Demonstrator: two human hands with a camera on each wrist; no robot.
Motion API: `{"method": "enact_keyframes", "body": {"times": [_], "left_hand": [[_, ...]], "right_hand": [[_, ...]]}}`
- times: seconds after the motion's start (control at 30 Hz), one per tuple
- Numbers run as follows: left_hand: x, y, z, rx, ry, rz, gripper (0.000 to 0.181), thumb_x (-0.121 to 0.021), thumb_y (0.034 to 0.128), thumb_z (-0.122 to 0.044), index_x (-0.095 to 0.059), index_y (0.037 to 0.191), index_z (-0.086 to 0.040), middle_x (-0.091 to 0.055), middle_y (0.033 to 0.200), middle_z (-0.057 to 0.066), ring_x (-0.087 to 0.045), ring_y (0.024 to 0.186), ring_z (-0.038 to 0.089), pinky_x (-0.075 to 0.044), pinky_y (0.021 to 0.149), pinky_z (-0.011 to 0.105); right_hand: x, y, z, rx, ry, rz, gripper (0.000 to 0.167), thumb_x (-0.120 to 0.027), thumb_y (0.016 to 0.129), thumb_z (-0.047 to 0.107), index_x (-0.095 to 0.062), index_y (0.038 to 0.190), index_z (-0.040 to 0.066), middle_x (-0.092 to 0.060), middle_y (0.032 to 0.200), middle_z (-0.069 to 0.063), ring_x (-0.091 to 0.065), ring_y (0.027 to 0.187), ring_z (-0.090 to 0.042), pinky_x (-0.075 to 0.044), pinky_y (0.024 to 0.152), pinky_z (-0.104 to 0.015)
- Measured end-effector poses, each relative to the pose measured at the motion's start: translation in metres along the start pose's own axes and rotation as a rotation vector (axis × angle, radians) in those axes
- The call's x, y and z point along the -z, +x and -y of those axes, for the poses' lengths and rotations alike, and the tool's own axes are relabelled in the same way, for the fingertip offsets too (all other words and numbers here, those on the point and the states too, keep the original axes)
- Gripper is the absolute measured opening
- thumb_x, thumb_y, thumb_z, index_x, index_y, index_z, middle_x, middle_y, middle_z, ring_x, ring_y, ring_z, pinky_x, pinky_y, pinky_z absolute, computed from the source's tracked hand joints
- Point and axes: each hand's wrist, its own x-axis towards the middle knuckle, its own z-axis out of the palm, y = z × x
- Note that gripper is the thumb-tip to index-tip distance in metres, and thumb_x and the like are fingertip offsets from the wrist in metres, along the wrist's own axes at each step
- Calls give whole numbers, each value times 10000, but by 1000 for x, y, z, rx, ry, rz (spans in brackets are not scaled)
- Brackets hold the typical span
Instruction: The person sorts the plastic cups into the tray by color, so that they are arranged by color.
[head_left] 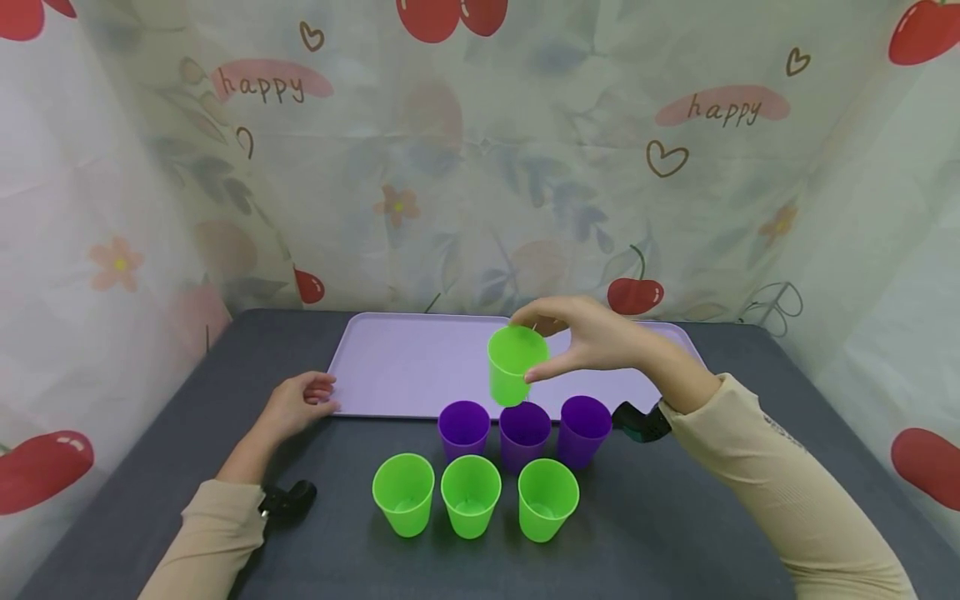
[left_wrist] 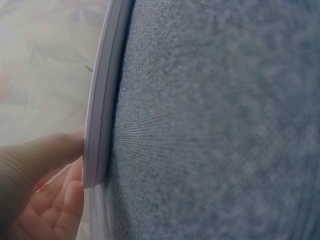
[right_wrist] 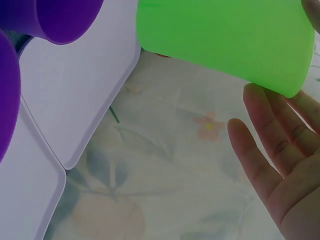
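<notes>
My right hand point(head_left: 581, 337) grips a bright green plastic cup point(head_left: 510, 371) by its upper part, thumb on the near side and fingers at the far rim. The cup is upright above the trays' front edge, behind three purple cups point(head_left: 463, 427) standing in a row. In the right wrist view, the green cup point(right_wrist: 225, 40) shows beside my spread fingers. My left hand point(head_left: 296, 407) holds the front left corner of a pale purple tray point(head_left: 405, 362) between thumb and curled fingers. Closer up, its thumb point(left_wrist: 45, 155) touches the tray rim point(left_wrist: 102, 100).
Three more green cups point(head_left: 470, 497) stand upright in front of the purple row. A second pale purple tray point(head_left: 607, 387) adjoins the first on the right. Both lie on the dark grey table point(head_left: 675, 517). A printed curtain point(head_left: 480, 167) hangs behind; a thin cable point(head_left: 776, 304) lies at the back right.
</notes>
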Motion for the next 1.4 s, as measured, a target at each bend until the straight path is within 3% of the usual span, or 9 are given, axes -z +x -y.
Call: {"method": "enact_keyframes", "body": {"times": [0.27, 0.6, 0.87, 1.2, 1.4], "left_hand": [[-1, 1, 2, -14, 0, -5, 417, -697, 815, -84, -555, 1163, 97, -622, 1107, 285, -613, 986, 367, -511, 873, 467], [0, 2, 3, -20, -3, -12, 410, -699, 806, -65, -559, 1152, 104, -623, 1097, 289, -616, 979, 369, -514, 867, 465], [0, 2, 3, -17, -9, -6, 410, -697, 809, -68, -557, 1155, 103, -622, 1099, 286, -616, 979, 363, -514, 870, 459], [0, 2, 2, -17, -9, -11, 404, -694, 809, -61, -559, 1152, 104, -622, 1097, 289, -614, 981, 367, -514, 864, 461], [-1, 2, 3, -20, -16, -16, 401, -697, 805, -55, -562, 1147, 104, -624, 1093, 288, -616, 982, 367, -517, 861, 457]], "right_hand": [[-7, 23, -2, 6, 34, -2, 531, -810, 709, 261, -606, 1173, 99, -664, 1077, 2, -632, 956, -106, -517, 924, -301], [-25, 53, -6, -7, 42, -4, 545, -813, 701, 239, -604, 1172, 62, -662, 1108, -62, -644, 947, -183, -536, 887, -311], [-43, 78, -11, -23, 39, 45, 575, -800, 719, 265, -582, 1204, 47, -641, 1148, -90, -623, 997, -214, -534, 876, -263], [-61, 102, -13, -20, 51, 62, 579, -800, 719, 258, -578, 1207, 40, -638, 1124, -120, -638, 967, -241, -538, 865, -304], [-72, 116, -13, -33, 44, 81, 578, -799, 720, 278, -578, 1206, 59, -630, 1127, -113, -637, 954, -215, -525, 844, -236]]}}
